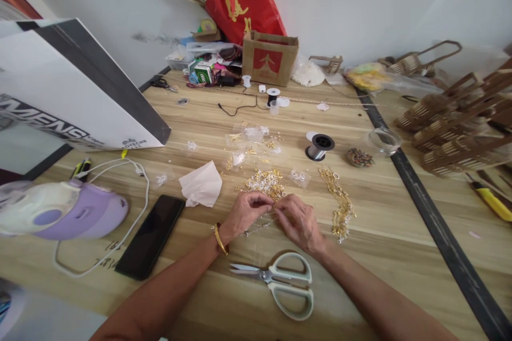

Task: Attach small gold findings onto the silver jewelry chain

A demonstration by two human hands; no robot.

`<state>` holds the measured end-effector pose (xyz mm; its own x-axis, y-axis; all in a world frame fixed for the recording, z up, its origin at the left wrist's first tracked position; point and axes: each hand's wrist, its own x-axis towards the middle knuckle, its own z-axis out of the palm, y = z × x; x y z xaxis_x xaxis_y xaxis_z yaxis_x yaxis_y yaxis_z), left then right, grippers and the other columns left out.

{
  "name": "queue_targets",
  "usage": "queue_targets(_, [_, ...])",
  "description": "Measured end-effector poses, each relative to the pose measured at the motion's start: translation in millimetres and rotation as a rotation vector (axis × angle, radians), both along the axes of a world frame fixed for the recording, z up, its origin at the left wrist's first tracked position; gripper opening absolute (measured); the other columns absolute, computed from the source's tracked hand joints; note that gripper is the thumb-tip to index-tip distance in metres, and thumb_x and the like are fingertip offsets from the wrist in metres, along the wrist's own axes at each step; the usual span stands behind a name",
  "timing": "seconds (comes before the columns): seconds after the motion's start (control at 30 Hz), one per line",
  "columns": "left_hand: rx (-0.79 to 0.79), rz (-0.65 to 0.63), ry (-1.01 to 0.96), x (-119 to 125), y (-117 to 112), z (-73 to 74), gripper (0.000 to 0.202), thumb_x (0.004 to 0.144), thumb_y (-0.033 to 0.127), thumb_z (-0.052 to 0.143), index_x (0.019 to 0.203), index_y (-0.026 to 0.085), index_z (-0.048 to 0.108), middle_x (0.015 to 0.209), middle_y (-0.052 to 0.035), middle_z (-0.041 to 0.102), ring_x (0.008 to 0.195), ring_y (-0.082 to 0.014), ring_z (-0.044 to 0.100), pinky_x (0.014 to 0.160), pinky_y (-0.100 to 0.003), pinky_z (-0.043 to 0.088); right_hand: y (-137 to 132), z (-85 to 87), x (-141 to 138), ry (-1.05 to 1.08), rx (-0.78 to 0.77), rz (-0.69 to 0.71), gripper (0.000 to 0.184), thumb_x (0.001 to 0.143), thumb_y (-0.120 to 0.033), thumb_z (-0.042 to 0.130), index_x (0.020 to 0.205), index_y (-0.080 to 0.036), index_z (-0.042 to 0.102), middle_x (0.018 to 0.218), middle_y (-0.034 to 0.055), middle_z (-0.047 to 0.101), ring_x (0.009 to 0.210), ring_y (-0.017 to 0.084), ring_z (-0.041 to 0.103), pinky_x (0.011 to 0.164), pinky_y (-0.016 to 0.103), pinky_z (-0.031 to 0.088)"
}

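Observation:
My left hand (248,214) and my right hand (298,219) meet at the fingertips, both pinched closed. What lies between the fingertips is too small to make out. A thin silvery chain (258,225) lies on the table just below the meeting fingers, partly hidden by them. Right beyond the hands is a pile of gold and silver beads and findings (264,181). Nearer to me, scissors with pale handles (266,276) lie slightly open, blades to the left. To the right of my right hand lies a bunch of gold chains (341,210).
A spool of wire (319,146), small beads (360,157) and a clear jar (383,141) stand to the right. On the left are a black phone (151,237), a pink tissue (201,184), a purple-and-white bottle (84,210) and a white box (80,85). Bags stand behind.

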<state>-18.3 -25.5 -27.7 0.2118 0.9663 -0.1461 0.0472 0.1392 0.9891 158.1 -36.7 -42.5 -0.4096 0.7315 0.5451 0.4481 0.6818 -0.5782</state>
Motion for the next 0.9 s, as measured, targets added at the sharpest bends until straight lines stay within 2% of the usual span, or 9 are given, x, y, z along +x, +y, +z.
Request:
queue_targets(0.4, [-0.006,-0.01,0.005,-0.4,-0.4,2.3,0.015,0.066,0.025,0.074,0.074,0.013,0.072,0.073,-0.0057,0.072,0.07,-0.0164,0.064,0.07,-0.027,0.05,-0.7,1.7,-0.1,-0.003,-0.001,0.002,0.009,0.092,-0.017,0.05,0.096,-0.022,0.056,0.085,0.0046,0.061,0.077,0.017,0.061,0.066,0.029,0.052])
queue_targets(0.67, [-0.043,0.0,-0.048,-0.5,0.6,2.6,0.015,0.063,0.022,0.076,0.073,0.012,0.073,0.073,-0.0052,0.072,0.069,-0.0154,0.064,0.07,-0.026,0.05,0.0,-0.9,0.1,0.009,0.007,-0.002,0.01,0.091,-0.017,0.051,0.098,-0.022,0.056,0.085,0.0048,0.062,0.077,0.017,0.062,0.066,0.029,0.053])
queue_targets(0.9, [-0.048,-0.017,-0.058,-1.2,2.1,3.7,0.02,0.061,0.029,0.079,0.072,0.013,0.073,0.072,-0.0053,0.072,0.069,-0.0162,0.064,0.07,-0.027,0.05,0.1,0.0,0.4,0.005,0.0,-0.017,0.009,0.091,-0.017,0.052,0.097,-0.022,0.056,0.084,0.0049,0.062,0.076,0.017,0.062,0.065,0.028,0.053])
